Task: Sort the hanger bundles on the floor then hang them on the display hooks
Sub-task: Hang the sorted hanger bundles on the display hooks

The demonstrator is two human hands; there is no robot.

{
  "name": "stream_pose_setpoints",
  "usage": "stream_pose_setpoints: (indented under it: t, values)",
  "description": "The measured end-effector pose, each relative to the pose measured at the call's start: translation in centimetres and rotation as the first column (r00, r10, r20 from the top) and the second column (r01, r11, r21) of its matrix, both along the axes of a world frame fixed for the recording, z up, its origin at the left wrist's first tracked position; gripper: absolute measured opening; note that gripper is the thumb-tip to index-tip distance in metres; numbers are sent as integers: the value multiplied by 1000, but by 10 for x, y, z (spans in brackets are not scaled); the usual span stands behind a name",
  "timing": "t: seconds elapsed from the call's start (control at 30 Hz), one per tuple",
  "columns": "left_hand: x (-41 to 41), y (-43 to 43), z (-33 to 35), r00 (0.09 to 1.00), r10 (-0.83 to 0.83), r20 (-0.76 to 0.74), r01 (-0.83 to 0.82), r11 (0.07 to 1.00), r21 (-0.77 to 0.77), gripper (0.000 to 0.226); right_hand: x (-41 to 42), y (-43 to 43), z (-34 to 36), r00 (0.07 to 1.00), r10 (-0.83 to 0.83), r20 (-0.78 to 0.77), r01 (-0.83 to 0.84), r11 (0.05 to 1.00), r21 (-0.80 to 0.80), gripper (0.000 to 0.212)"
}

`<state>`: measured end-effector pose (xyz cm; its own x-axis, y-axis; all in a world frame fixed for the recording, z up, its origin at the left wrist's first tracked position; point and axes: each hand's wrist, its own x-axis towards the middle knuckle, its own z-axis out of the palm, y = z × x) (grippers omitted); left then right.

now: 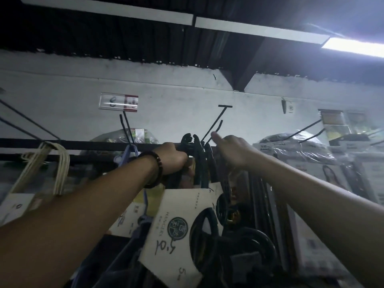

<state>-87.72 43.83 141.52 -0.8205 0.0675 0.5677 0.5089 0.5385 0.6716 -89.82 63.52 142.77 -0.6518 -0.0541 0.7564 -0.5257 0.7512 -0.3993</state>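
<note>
1. We see the black hanger bundle (200, 165) held up at the rail (83, 142). Its curled tops poke above our left hand, just beside the foot of a display hook (214, 129). The rest of it hangs down between our forearms.
2. Our left hand (173, 157) is wrapped round the necks of the bundle, fingers curled tight on it just below the tops.
3. Our right hand (232, 151) is on the bundle's other side, thumb pointing up toward the display hook. Its fingers are turned away from us, so we cannot tell whether they hold anything.
4. A cardboard label (176, 225) sits lower on the bundle, with a round stamp and a handwritten number.
5. The display hook slants up from the rail, with a T-ended wire just above it.
6. Close on the left, a blue hanger (129, 152) hangs from the next hook, just beside our left wrist and under a price tag (118, 103); it crowds that side.
7. A dark bracelet (154, 169) circles the left wrist.
8. On the right, more dark hangers hang behind our right forearm, and plastic-wrapped packs (295, 148) fill the hooks beyond.
9. Cream hangers (58, 161) hang on the rail at the far left, well apart from the bundle.
10. A ceiling light (353, 46) glows at upper right.
</note>
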Motion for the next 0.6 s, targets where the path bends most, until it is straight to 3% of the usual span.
stream_pose_setpoints:
  t: [0.07,0.13,0.2,0.27,0.33,0.4,0.47,0.53,0.6]
  values:
    - [6,8,1,997,-71,12,69,990,120,19,30,0,-5,994,113,9,-113,993,-36,78]
    - [5,15,4,993,-116,13,110,968,224,17,45,-3,-9,989,131,70,-132,991,7,66]
    - [2,22,8,994,-85,-63,98,966,239,23,47,-11,-11,995,16,94,-28,992,124,48]
    - [-2,28,13,985,-62,-163,100,966,240,28,42,-16,-10,990,-139,20,130,963,234,36]
    - [-3,38,16,970,-67,-233,127,959,252,29,41,-19,-11,976,-216,-43,220,947,236,26]
    - [-1,44,18,930,5,-368,69,980,188,29,42,-19,-12,951,-273,-145,297,937,185,17]
    - [-1,48,12,866,9,-500,47,994,100,53,39,-13,-13,922,-307,-237,339,935,104,9]
    - [-4,45,2,790,-7,-614,-52,996,-78,72,36,-7,-15,904,-316,-288,339,940,34,13]
    - [-10,40,-10,717,-92,-691,-98,968,-230,70,33,-5,-21,887,-332,-320,354,935,13,15]
